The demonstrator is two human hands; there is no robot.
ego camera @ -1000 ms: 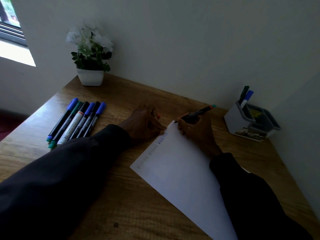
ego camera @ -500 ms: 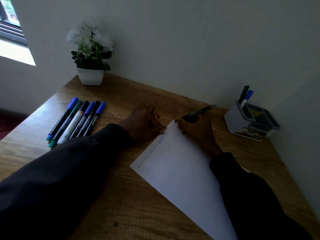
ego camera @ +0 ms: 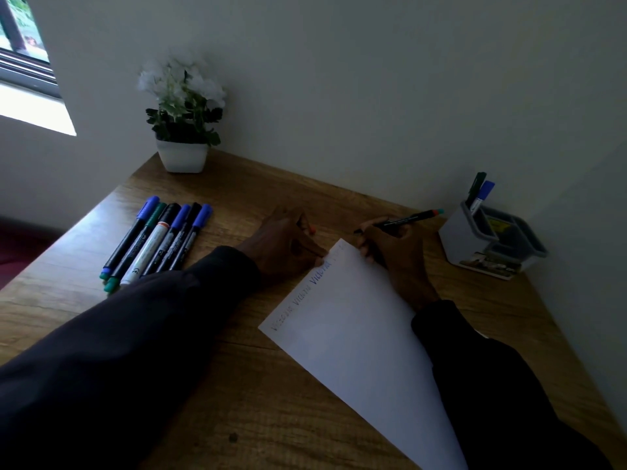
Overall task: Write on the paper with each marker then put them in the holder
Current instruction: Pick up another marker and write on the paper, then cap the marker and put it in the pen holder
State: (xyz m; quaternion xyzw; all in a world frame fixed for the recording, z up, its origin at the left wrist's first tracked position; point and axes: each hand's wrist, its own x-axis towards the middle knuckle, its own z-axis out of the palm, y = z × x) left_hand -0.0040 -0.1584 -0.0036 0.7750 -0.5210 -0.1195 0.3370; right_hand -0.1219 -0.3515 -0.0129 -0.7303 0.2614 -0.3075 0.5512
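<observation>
A white paper (ego camera: 356, 334) lies askew on the wooden desk (ego camera: 237, 418), with several words written along its top edge. My right hand (ego camera: 397, 259) grips a black marker (ego camera: 407, 220) with an orange and teal end, its tip at the paper's far corner. My left hand (ego camera: 285, 245) rests beside the paper's top edge, fingers curled round a small orange cap (ego camera: 311, 228). Several capped markers (ego camera: 159, 242) lie in a row at the left. A grey holder (ego camera: 456, 235) at the right has two markers (ego camera: 480, 191) in it.
A white pot with a flowering plant (ego camera: 183, 130) stands at the desk's back left corner. Walls close off the back and right sides. A window is at the far left.
My right hand and its marker have shifted slightly to the right along the paper's top edge. My left hand has stayed put.
</observation>
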